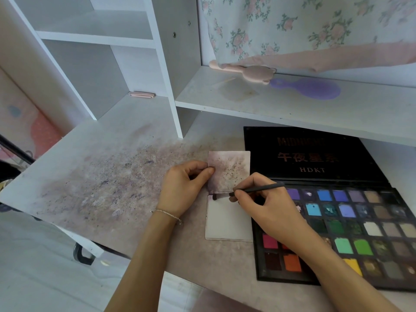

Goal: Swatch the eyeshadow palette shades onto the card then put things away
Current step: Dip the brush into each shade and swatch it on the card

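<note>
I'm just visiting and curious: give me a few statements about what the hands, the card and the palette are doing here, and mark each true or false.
1. The right hand holds a brush whose tip touches the card. True.
2. The eyeshadow palette is closed. False: it lies open, its lid back and its shades showing.
3. The left hand pinches the stained upper card. True.
4. The purple hairbrush lies on the palette. False: it lies on the shelf above.
5. The lower card is covered in swatches. False: only a dark smear shows at its top edge.
</note>
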A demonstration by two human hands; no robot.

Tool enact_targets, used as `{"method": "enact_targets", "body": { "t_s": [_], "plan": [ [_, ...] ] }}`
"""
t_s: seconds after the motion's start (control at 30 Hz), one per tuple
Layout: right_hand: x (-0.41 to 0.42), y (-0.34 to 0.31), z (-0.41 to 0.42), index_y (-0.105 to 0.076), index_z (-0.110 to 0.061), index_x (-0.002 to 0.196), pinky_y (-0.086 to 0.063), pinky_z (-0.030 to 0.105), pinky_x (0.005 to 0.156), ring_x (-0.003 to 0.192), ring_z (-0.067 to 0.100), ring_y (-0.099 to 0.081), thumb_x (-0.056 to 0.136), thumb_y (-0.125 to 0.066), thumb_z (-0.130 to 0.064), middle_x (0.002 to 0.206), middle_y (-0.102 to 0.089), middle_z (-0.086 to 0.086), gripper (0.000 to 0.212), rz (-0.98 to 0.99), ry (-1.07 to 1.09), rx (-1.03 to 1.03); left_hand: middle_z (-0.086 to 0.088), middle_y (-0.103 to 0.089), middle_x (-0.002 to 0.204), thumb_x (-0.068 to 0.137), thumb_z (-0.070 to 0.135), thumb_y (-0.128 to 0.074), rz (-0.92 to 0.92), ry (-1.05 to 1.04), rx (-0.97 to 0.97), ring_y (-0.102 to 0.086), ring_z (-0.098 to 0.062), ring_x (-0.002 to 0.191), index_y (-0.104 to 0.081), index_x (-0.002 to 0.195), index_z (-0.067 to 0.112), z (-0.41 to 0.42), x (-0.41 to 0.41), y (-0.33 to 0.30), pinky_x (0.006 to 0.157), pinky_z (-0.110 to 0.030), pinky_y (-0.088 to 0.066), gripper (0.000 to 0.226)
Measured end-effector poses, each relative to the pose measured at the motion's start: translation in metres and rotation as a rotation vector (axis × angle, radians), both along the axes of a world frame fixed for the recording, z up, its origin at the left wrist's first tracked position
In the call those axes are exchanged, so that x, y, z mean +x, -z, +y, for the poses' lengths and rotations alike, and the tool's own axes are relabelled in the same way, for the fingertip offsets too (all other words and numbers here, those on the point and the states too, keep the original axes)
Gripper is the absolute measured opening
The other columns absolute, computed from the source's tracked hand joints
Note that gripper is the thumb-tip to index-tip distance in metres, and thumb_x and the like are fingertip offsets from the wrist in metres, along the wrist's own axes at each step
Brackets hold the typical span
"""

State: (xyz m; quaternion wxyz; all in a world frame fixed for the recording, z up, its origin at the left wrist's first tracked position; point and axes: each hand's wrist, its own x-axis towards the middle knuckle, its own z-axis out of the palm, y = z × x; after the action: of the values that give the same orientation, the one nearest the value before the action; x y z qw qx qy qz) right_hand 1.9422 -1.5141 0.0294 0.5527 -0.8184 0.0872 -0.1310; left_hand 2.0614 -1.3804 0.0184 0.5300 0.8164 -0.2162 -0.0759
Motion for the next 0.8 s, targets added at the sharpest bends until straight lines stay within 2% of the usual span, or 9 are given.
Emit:
{"method": "enact_targets", "body": {
  "t_s": [0.07, 0.17, 0.3, 0.43, 0.8],
  "plan": [
    [0.0, -0.0003, 0.0001, -0.057, -0.031, 0.074, -0.053, 0.023, 0.064, 0.075, 0.014, -0.064, 0.084, -0.059, -0.018, 0.078, -0.069, -0.012, 0.017, 0.004, -0.003, 0.004, 0.001, -0.071, 0.083, 0.082, 0.016, -0.066, 0.004, -0.003, 0.003, -0.067, -0.011, 0.081, -0.072, 0.085, 0.015, 0.0002, -0.0003, -0.0003, 0.08, -0.032, -0.054, 0.007],
    [0.0014, -0.0007, 0.0002, -0.057, -0.031, 0.075, -0.053, 0.027, 0.065, 0.075, 0.015, -0.064, 0.084, -0.059, -0.017, 0.077, -0.069, -0.01, 0.016, 0.002, 0.014, 0.004, 0.001, -0.071, 0.084, 0.082, 0.016, -0.066, 0.001, -0.005, 0.004, -0.067, -0.012, 0.082, -0.072, 0.086, 0.015, 0.0008, -0.001, -0.0008, 0.081, -0.034, -0.054, 0.007],
    [0.0005, -0.0012, 0.0005, -0.057, -0.031, 0.073, -0.053, 0.027, 0.066, 0.076, 0.015, -0.064, 0.084, -0.059, -0.018, 0.078, -0.069, -0.011, 0.017, 0.007, -0.005, 0.015, 0.004, -0.07, 0.081, 0.082, 0.014, -0.066, 0.009, -0.003, -0.007, -0.066, -0.008, 0.079, -0.07, 0.082, 0.019, 0.0003, -0.0014, -0.0014, 0.079, -0.031, -0.054, 0.007],
    [0.0011, -0.001, 0.0006, -0.059, -0.027, 0.075, -0.053, 0.032, 0.066, 0.076, 0.02, -0.064, 0.084, -0.059, -0.015, 0.076, -0.069, -0.009, 0.015, -0.005, 0.019, 0.022, 0.002, -0.07, 0.083, 0.082, 0.014, -0.065, 0.012, 0.003, -0.01, -0.067, -0.009, 0.081, -0.071, 0.084, 0.015, -0.0003, -0.0012, -0.0013, 0.08, -0.031, -0.054, 0.006],
    [0.0002, -0.0012, 0.0007, -0.058, -0.03, 0.074, -0.053, 0.025, 0.065, 0.074, 0.011, -0.064, 0.084, -0.059, -0.017, 0.078, -0.069, -0.012, 0.016, 0.007, -0.002, 0.013, 0.002, -0.071, 0.083, 0.082, 0.014, -0.066, 0.013, -0.004, -0.01, -0.067, -0.011, 0.081, -0.071, 0.084, 0.015, -0.0003, -0.0009, -0.0009, 0.079, -0.031, -0.054, 0.006]
  ]
}}
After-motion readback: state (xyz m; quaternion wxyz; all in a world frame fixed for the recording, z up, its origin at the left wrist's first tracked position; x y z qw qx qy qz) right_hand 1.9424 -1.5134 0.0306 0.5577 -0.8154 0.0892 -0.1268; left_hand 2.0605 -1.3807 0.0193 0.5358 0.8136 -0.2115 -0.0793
